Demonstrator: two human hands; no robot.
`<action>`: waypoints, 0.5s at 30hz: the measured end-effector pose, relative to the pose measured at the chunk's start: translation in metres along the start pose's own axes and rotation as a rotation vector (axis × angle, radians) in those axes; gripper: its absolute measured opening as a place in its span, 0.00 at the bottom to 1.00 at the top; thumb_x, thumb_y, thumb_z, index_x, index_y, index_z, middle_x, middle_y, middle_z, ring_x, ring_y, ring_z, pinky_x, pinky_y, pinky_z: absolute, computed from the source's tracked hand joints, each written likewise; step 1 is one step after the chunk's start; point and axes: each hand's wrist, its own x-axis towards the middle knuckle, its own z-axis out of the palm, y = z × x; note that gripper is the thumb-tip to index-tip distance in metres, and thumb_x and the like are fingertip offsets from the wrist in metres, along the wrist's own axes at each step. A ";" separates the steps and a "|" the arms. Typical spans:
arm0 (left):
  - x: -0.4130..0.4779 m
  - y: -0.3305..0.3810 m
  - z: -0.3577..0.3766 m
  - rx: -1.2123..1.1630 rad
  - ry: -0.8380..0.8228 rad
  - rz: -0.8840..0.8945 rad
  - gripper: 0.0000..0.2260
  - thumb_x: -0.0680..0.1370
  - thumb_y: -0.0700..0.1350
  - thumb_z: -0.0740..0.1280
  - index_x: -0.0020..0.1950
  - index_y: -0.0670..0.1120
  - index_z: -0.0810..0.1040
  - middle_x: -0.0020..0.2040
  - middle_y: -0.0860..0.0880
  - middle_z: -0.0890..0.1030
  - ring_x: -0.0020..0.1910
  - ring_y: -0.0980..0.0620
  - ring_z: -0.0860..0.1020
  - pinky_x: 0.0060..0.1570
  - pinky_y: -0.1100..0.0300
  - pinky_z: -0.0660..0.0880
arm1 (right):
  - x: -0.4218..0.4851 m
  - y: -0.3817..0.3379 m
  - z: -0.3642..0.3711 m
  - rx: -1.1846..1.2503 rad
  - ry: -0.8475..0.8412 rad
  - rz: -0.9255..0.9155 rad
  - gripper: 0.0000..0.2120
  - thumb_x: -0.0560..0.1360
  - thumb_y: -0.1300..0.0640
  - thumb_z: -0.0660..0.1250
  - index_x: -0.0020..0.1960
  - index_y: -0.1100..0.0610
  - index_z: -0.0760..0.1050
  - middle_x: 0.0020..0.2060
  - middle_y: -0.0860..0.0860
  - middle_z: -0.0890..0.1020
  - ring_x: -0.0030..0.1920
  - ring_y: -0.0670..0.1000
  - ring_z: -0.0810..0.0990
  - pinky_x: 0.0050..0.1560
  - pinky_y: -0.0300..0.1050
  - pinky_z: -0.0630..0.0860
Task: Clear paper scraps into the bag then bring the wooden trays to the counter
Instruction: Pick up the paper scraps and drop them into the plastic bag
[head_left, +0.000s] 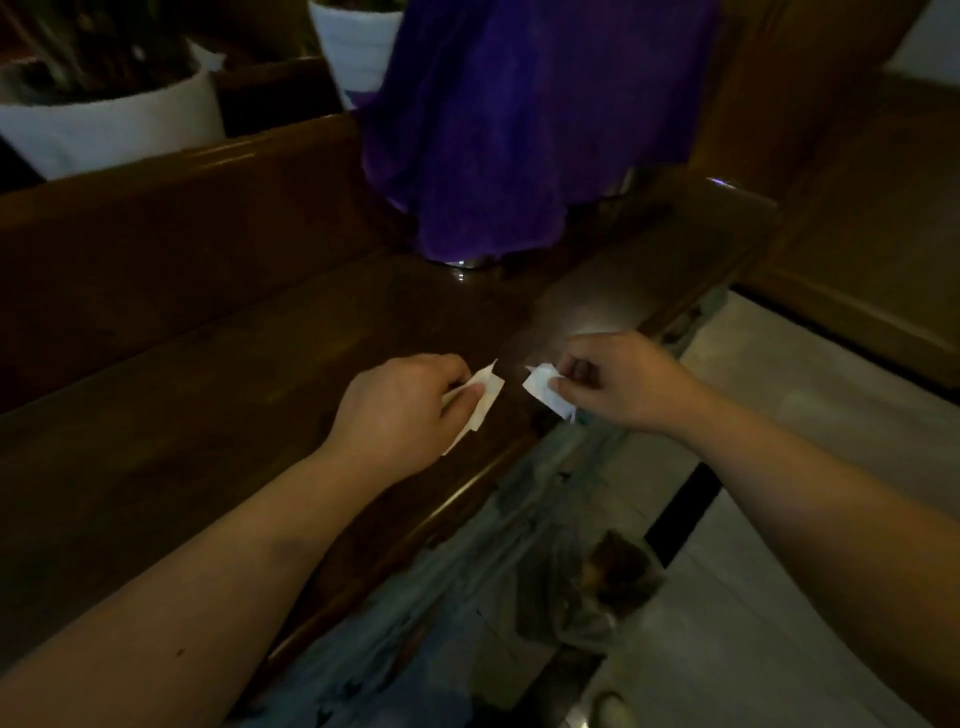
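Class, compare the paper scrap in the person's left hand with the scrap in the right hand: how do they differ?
The left scrap is long and narrow, running down past the left hand; the right scrap is shorter and more crumpled. The left scrap points up to a sharp tip, while the right scrap has ragged bits hanging at its lower end below the right hand. Both are white, pinched between fingers and held apart above the dark wooden top.

Nothing readable here: the white paper scraps (480, 400) look blank, and it's too dim for labels.
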 end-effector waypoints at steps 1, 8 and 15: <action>0.004 0.011 0.004 0.006 -0.011 0.021 0.11 0.79 0.55 0.59 0.50 0.52 0.77 0.38 0.54 0.77 0.34 0.58 0.74 0.30 0.59 0.72 | -0.010 0.011 -0.004 0.005 0.011 0.019 0.07 0.74 0.49 0.68 0.41 0.46 0.71 0.32 0.42 0.74 0.36 0.46 0.76 0.38 0.45 0.74; 0.025 0.097 0.047 0.052 0.025 0.153 0.12 0.78 0.54 0.60 0.43 0.49 0.79 0.35 0.52 0.78 0.31 0.54 0.74 0.25 0.61 0.65 | -0.087 0.102 -0.024 0.084 0.075 0.084 0.07 0.75 0.48 0.67 0.43 0.52 0.76 0.33 0.42 0.74 0.35 0.42 0.73 0.34 0.41 0.69; 0.034 0.177 0.144 0.047 -0.066 0.076 0.14 0.78 0.55 0.59 0.42 0.49 0.78 0.35 0.51 0.79 0.32 0.50 0.75 0.27 0.58 0.65 | -0.165 0.209 -0.013 0.226 0.043 0.157 0.09 0.75 0.52 0.68 0.39 0.56 0.75 0.33 0.49 0.74 0.34 0.46 0.73 0.33 0.41 0.67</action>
